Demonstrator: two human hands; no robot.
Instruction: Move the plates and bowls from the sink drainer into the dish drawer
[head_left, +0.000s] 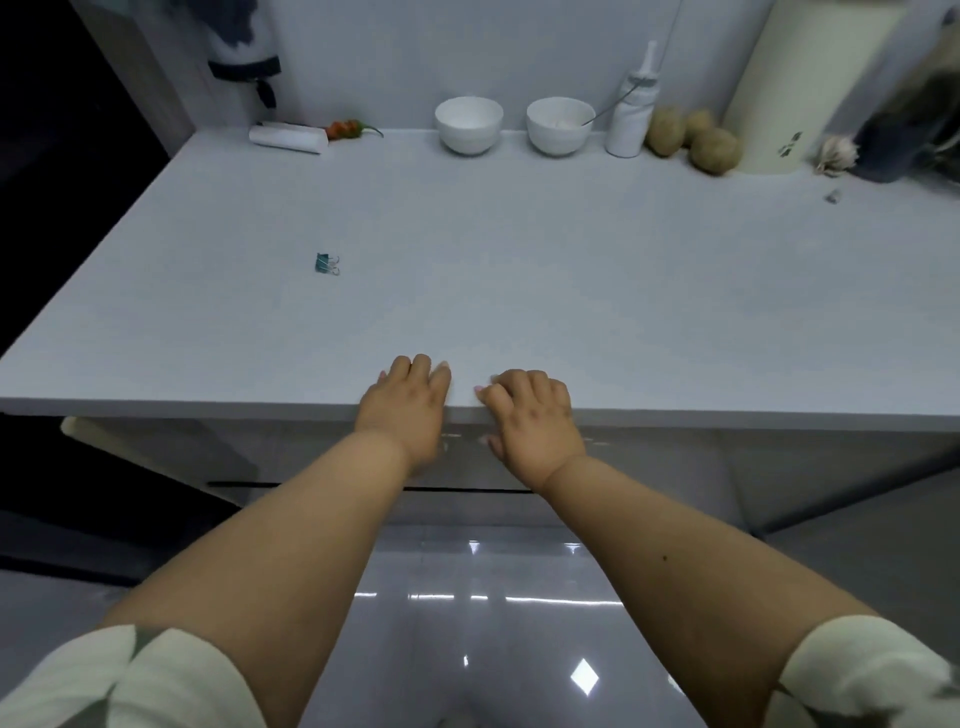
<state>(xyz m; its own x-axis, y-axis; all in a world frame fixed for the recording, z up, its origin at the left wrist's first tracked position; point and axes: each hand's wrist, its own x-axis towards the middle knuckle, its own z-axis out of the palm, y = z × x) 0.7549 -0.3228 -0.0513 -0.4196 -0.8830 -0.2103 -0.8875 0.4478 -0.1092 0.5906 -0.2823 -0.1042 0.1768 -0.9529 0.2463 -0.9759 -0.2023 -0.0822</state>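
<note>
We see the left hand (408, 402) and the right hand (530, 415) side by side at the near edge of the pale surface (467, 291), at about 6 o'clock of it; both lie palm down with loosely bent fingers over the edge, grasping nothing. The right thumb hangs below the edge against the glossy grey cabinet front (649, 462). Both forearms are bare, with white sleeves (156, 680) at the bottom corners. Moving outward, a small green binder clip (326, 264) lies alone on the surface at about 10 o'clock of the hands. Along the back wall, at 12 o'clock, stand two white bowls (469, 124) just beside each other; the right one holds something white and a thin metal handle. At 1 o'clock, just right of them, stands a white squeeze bottle (631, 111), then three potatoes (714, 149) touching one another, a tall cream cylinder (789, 93) and a garlic bulb (837, 153). At 11 o'clock lie a white roll (288, 137) and a red-and-green chilli pepper (350, 128). The sink drainer and plates do not show; whether the cabinet front is the dish drawer we cannot tell.
</note>
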